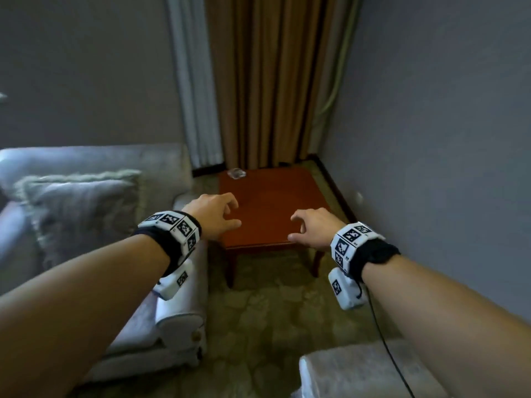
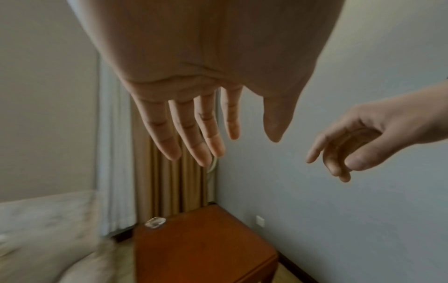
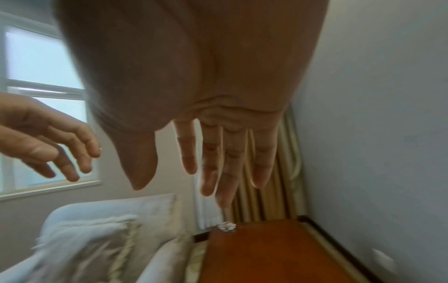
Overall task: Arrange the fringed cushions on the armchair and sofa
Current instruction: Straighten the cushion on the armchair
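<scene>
With the left hand (image 1: 214, 218) and right hand (image 1: 311, 229) released and nothing held, the fringed cushion (image 1: 83, 214) at nine o'clock could be missed, or the glass dish (image 1: 236, 173) at twelve knocked.

Grey fringed cushion (image 1: 83, 208), reddish-brown side table (image 1: 275, 214).

The room is dim and flat-lit, with daylight coming only from the window (image 3: 46, 107) left of the side table (image 1: 273, 208). Left of that table the cushion (image 3: 80, 247) smears with motion blur. Wide-angle distortion bends walls at the frame edges.
</scene>
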